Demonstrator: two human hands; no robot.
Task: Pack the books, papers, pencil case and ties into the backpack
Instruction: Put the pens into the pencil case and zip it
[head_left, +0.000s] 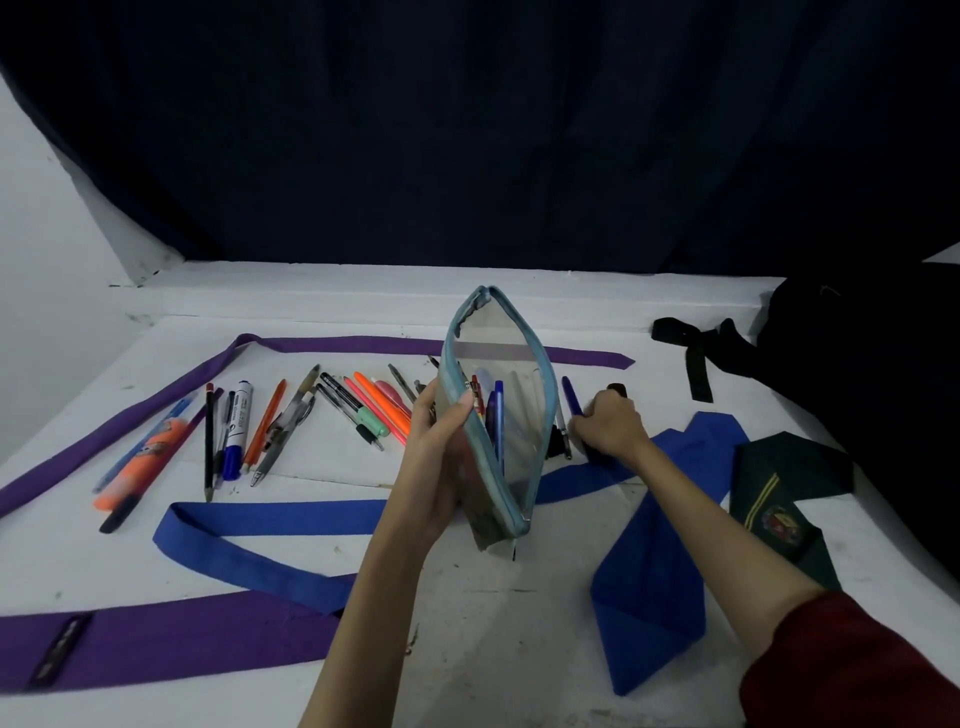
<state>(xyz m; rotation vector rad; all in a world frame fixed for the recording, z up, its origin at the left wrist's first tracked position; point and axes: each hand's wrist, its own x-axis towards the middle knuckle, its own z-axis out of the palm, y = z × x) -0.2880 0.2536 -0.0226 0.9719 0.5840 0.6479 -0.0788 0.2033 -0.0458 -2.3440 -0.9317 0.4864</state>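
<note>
Gripping the near left edge of a clear pencil case (498, 415), the left hand (441, 447) holds it upright above a white table (467, 623), thumb curled over its pale blue zipper rim. The case gapes open at the top, with a few pens standing inside. Just beside it on the right, the right hand (608, 428) reaches down with fingers curled around a dark blue pen (571, 395) lying on the table. A row of loose pens and highlighters (260, 426) lies to the left. A purple tie (156, 644) and a blue tie (649, 571) stretch across the table; a dark green tie (779, 499) with a crest lies on the right. A black backpack (857, 364) sits at the far right edge.
</note>
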